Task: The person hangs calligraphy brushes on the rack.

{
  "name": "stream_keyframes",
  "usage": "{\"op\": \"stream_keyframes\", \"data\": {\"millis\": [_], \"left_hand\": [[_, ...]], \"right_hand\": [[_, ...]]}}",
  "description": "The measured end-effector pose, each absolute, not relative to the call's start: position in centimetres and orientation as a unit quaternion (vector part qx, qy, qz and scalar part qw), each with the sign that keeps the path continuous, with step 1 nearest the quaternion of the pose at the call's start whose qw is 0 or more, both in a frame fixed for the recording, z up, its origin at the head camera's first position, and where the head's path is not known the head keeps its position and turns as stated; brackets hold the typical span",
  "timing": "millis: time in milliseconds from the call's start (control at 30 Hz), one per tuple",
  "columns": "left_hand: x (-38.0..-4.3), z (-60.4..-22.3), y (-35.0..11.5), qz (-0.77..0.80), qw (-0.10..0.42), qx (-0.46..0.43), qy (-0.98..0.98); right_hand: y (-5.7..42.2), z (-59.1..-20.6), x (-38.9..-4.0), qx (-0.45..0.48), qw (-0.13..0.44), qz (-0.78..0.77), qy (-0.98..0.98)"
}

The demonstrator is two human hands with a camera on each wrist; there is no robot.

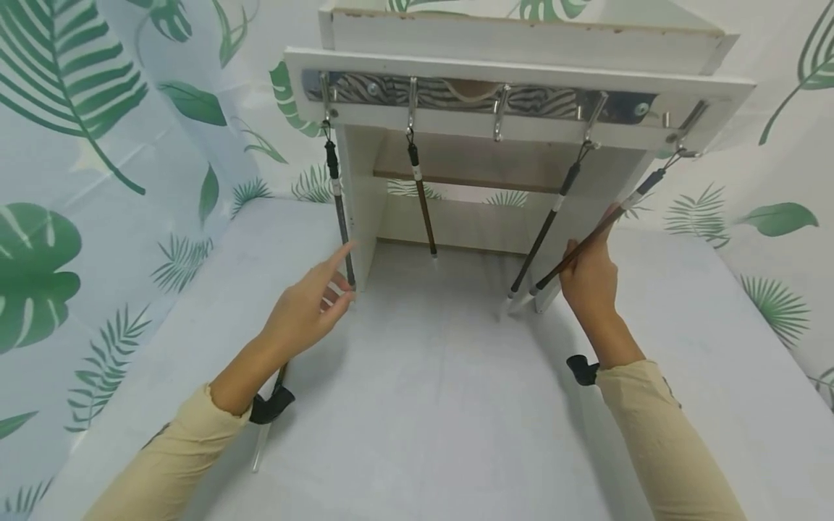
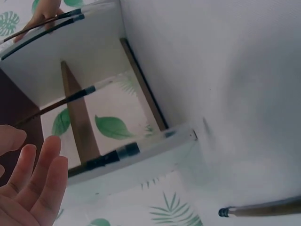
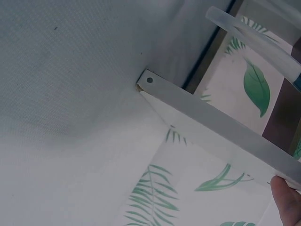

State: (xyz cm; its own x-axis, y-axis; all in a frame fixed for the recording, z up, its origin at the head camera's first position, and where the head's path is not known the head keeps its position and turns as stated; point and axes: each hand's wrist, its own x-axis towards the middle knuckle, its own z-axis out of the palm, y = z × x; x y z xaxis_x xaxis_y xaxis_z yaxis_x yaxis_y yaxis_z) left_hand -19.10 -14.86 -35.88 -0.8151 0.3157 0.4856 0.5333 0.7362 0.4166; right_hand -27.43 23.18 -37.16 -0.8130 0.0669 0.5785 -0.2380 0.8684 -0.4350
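Observation:
Calligraphy brushes with dark handles and clear caps hang by loops from a hook rail (image 1: pixel 482 94) on a white shelf unit. My left hand (image 1: pixel 306 307) is beside the leftmost brush (image 1: pixel 342 217), its index finger stretched toward the handle and the other fingers loosely bent. In the left wrist view those fingers (image 2: pixel 40 179) hold nothing; whether they touch the brush I cannot tell. My right hand (image 1: pixel 591 271) grips the unit's right side panel (image 3: pixel 211 122), the thumb on its edge. Just in front of it hangs the rightmost brush (image 1: pixel 596 230), slanting inward close to another brush (image 1: pixel 546 224).
Another brush (image 1: pixel 259 445) lies on the white table (image 1: pixel 417 405) below my left wrist, partly hidden by it. One more brush (image 1: pixel 423 202) hangs toward the middle-left. Leaf-patterned cloth (image 1: pixel 104 217) covers the walls behind and beside the unit.

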Motion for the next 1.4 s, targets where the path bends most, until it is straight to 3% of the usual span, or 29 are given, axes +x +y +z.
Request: {"op": "stream_keyframes", "data": {"millis": [300, 900, 1400], "left_hand": [[-18.4, -36.0, -17.6, -0.231, 0.188, -0.195, -0.934], [-19.3, -37.5, -21.4, -0.192, 0.063, -0.114, -0.973], [-20.1, -40.0, -22.2, -0.156, -0.141, -0.035, -0.977]], "right_hand": [[23.2, -37.2, -27.6, 0.032, 0.29, 0.252, -0.923], [23.3, -37.3, -27.5, 0.047, 0.302, 0.25, -0.919], [23.4, -37.4, -27.6, 0.058, 0.315, 0.245, -0.915]]}}
